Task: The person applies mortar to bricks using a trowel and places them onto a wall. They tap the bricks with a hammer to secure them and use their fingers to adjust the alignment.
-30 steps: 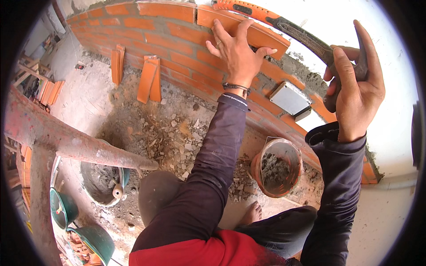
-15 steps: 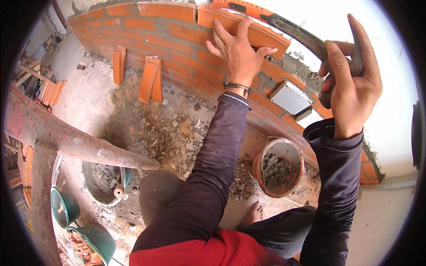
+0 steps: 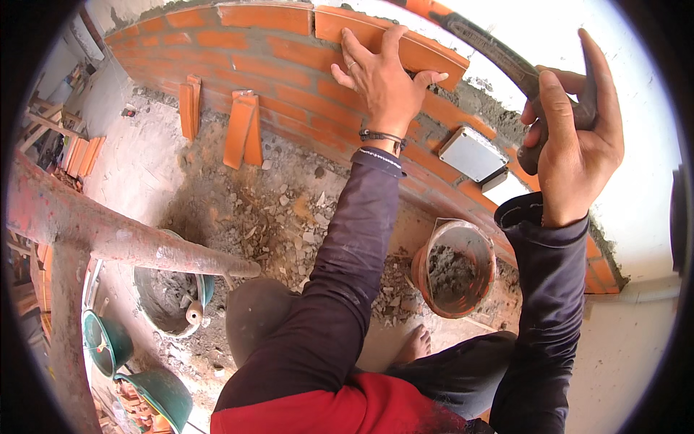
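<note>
left hand: the left hand (image 3: pixel 382 78) is lying palm-down with fingers spread wide on the top orange clay brick (image 3: pixel 390 45) of the wall, gripping nothing; a dark cord bracelet is sitting at the wrist.
left arm: reaching forward and up from the lower edge in a dark purple sleeve, nearly straight.
right hand: the right hand (image 3: pixel 575 137) is closing around the handle of a long dark mason's tool (image 3: pixel 506 61), thumb upright; the tool is slanting up and left from the fist, passing over the wall's top edge, near the brick but i cannot tell whether it is touching.
right arm: bent, rising along the right side in a dark sleeve.
brick position: sitting at the top course of the red brick wall (image 3: pixel 238 54), at the open end of the row, under the left palm.
bucket 1: a round orange plastic bucket (image 3: pixel 454 269) is standing at the wall's foot, holding grey mortar low inside.
bucket 2: a grey mortar-caked tub (image 3: pixel 170 293) is resting lower left, with grey mix and a wooden handle in it.
bowls: two green bowls (image 3: pixel 108 340) are lying at the lower left.
wall fitting: a grey square box (image 3: pixel 472 153) is set on the wall face.
ground: dusty floor scattered with mortar rubble (image 3: pixel 282 217); loose orange brick pieces (image 3: pixel 242 130) are leaning on the wall.
foreground: a rusty red metal scaffold pipe (image 3: pixel 123 239) is crossing the left side.
</note>
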Tool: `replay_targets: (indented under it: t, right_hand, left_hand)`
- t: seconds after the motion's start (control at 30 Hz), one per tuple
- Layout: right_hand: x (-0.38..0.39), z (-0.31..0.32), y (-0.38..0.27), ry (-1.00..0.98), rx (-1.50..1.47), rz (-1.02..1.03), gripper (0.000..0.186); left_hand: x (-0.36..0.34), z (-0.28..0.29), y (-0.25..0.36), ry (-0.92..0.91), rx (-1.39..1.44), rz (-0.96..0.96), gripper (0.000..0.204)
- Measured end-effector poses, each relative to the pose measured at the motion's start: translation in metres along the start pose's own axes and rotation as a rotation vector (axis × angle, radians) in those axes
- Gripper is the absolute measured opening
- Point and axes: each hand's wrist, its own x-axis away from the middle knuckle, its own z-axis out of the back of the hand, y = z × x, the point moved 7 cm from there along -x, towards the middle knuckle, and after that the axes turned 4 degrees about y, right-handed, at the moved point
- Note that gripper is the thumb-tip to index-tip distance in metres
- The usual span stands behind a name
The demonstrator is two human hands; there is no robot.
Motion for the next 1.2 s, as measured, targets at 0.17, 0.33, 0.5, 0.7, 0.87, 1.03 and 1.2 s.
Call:
replay_targets:
  t: [0.17, 0.33, 0.5, 0.7, 0.87, 1.03, 1.2]
  right_hand:
    - [-0.004, -0.003, 0.004, -0.029, -0.009, -0.038, 0.046]
    - [-0.001, -0.001, 0.000, 0.009, -0.008, 0.009, 0.047]
    - [0.003, 0.000, -0.004, 0.101, 0.008, 0.057, 0.047]
    - [0.000, -0.008, -0.013, 0.121, 0.035, -0.017, 0.053]
    - [-0.005, 0.029, 0.000, 0.090, 0.000, 0.022, 0.047]
    - [0.019, 0.089, -0.009, 0.163, 0.122, -0.138, 0.048]
    - [0.051, 0.117, -0.010, 0.282, 0.189, -0.177, 0.054]
  left_hand:
    - [-0.001, -0.001, -0.002, -0.008, -0.003, 0.022, 0.090]
    - [-0.001, -0.003, -0.001, 0.005, -0.033, -0.004, 0.090]
    - [0.000, -0.003, -0.002, -0.002, -0.029, -0.008, 0.092]
    - [0.002, -0.005, -0.004, 0.011, -0.053, -0.019, 0.094]
    - [0.002, -0.008, -0.002, 0.005, -0.037, -0.043, 0.092]
    - [-0.001, -0.002, 0.001, -0.031, 0.023, -0.026, 0.080]
    - [-0.005, 0.004, 0.004, -0.067, 0.069, -0.007, 0.067]
